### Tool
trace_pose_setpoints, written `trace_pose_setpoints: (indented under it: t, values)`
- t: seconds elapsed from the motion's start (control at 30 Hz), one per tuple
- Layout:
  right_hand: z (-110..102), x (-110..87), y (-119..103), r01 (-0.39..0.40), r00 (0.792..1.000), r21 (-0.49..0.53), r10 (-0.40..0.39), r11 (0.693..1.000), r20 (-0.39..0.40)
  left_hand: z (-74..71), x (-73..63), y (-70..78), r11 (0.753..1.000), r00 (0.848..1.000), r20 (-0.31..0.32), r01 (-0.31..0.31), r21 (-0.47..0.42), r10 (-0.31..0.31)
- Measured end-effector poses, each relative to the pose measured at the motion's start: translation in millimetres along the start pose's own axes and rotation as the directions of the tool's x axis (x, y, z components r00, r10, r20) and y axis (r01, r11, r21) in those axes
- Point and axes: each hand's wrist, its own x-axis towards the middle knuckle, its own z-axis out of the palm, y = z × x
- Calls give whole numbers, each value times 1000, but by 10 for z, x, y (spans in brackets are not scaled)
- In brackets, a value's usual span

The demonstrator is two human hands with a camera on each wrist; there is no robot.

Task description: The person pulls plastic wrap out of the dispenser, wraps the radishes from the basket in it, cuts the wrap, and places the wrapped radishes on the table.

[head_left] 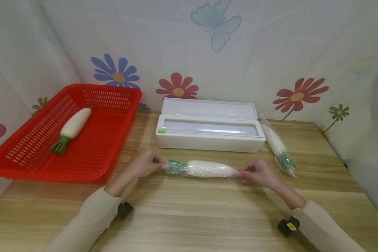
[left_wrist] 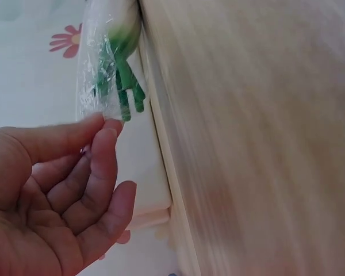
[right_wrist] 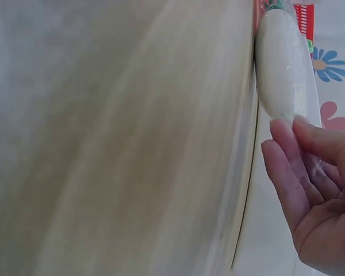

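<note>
A white radish [head_left: 209, 169] with green stalks, wrapped in clear plastic film, lies crosswise in front of the white box in the head view. My left hand [head_left: 147, 163] pinches the film at the stalk end between thumb and forefinger. At the tapered end, my right hand [head_left: 259, 173] pinches the other end of the film. The left wrist view shows the film [left_wrist: 95, 86] loose around the green stalks [left_wrist: 123, 80], with the fingertips just past them. In the right wrist view, thumb and fingertips meet at the radish's tip [right_wrist: 287, 109].
Behind the radish stands a white film dispenser box [head_left: 211, 142], lid raised, a roll inside and a green slider [head_left: 162, 130] at its left. Another wrapped radish [head_left: 275, 141] lies to its right. A red basket [head_left: 113, 154] at left holds an unwrapped radish [head_left: 76, 123].
</note>
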Motion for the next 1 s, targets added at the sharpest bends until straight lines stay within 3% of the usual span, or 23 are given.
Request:
trace_pose_setpoints:
  t: [0.1, 0.27, 0.4, 0.8, 0.9, 1.0]
  values:
    - [-18, -12, 23, 20, 1000, -38, -21, 999, -15, -28, -15, -25, 999, 999, 30, 30, -44, -29]
    - [-59, -41, 48, 68, 996, -218, -78, 973, -38, -54, -39, -41, 991, 994, 59, 99, -92, -94]
    - [-69, -45, 36, 74, 996, -230, -83, 970, -29, -40, -46, -40, 991, 992, 49, 115, -61, -113]
    - [-68, -40, 67, 9, 1000, -20, -9, 1000, 20, -14, -54, 19, 995, 995, 43, 88, -54, -86]
    - [-108, -38, 105, -54, 995, 95, 46, 994, 83, -24, -61, 3, 992, 994, 67, 91, -89, -85]
    - [-147, -42, 121, -136, 978, 229, 95, 964, 184, -47, -71, -13, 982, 988, 120, 119, -145, -102]
